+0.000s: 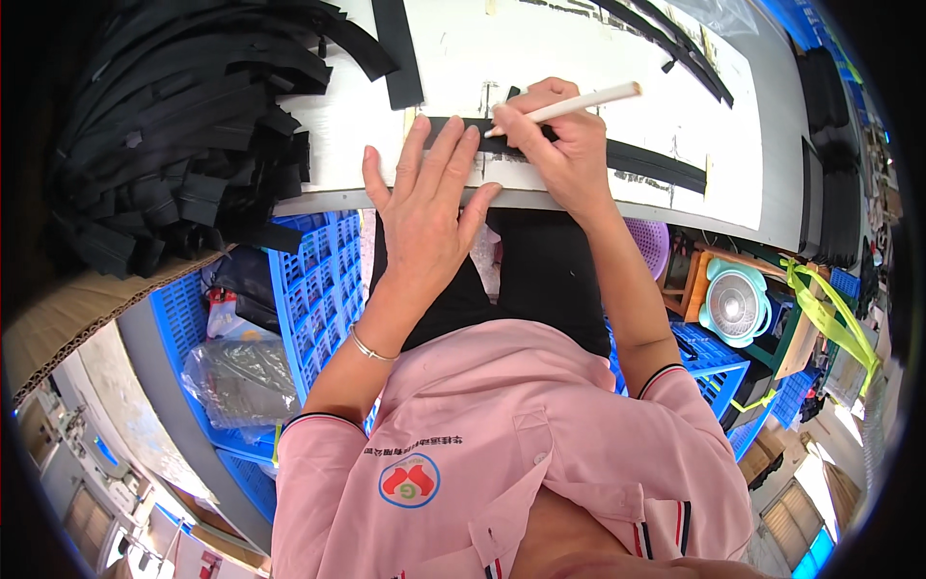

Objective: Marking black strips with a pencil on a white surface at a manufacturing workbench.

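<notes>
My left hand (424, 217) lies flat with its fingers spread, the fingertips pressing on the left part of a black strip (656, 164). In my right hand (569, 154) is a white pencil (603, 97), pinched between thumb and fingers and slanting down to the left. Its tip meets the strip just right of my left fingertips, or is very close to it. The strip runs along the near edge of a white marked sheet (723, 116) on the table. Part of it is hidden under both hands.
A big heap of black strips (183, 125) fills the table's left side. Another strip (397, 58) lies beyond my left hand, and long thin ones (675, 48) lie far right. Stacked black pieces (834, 164) hang at the right edge. Below stand blue crates (328, 280) and a small fan (735, 302).
</notes>
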The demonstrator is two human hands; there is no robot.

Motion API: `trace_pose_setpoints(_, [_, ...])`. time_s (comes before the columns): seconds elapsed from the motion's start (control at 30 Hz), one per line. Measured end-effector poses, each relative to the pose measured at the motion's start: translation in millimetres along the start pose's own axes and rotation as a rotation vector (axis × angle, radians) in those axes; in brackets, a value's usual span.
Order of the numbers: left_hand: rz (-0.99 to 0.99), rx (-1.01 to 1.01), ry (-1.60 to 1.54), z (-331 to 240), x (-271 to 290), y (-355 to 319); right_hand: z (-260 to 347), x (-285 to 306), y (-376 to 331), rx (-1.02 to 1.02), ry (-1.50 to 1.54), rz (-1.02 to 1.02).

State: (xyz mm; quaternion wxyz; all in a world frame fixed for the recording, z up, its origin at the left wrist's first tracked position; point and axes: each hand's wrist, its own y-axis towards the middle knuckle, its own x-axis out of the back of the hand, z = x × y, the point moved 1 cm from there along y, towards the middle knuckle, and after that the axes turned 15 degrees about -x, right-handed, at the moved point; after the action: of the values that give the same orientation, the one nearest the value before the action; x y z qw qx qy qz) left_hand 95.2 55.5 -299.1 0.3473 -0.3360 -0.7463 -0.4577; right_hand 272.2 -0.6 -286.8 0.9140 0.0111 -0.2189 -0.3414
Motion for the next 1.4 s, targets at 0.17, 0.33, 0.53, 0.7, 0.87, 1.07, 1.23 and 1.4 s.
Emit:
trace_pose_setpoints(0.17, [0.011, 0.008, -0.011, 0, 0, 1, 0, 0, 4, 0.150, -0.072, 0.100])
trace_pose_setpoints(0.33, [0.010, 0.007, -0.014, 1, 3, 3, 0, 0, 6, 0.154, -0.128, 0.123])
trace_pose_setpoints(0.53, [0.018, 0.044, -0.117, 0, 11, 4, 10, 13, -10, 0.197, -0.109, 0.055])
trace_pose_setpoints(0.7, [-0.250, -0.003, 0.012, 34, 19, 20, 12, 32, -61, 0.268, -0.514, -0.269])
trace_pose_setpoints(0.87, [-0.217, 0.038, 0.089, 65, 16, 51, -4, 46, -67, 0.138, -0.701, -0.144])
trace_pose_setpoints(1.07, [-0.358, -0.007, 0.151, 61, 20, 64, -35, 75, 11, 0.028, -0.763, -0.131])
trace_pose_setpoints(1.23, [-0.271, -0.141, 0.053, 22, 35, 57, 15, 62, 12, 0.016, -0.196, -0.044])
trace_pose_setpoints(1.4, [-0.207, -0.249, -0.202, -11, 35, 53, 10, 18, -7, 0.236, -0.291, -0.001])
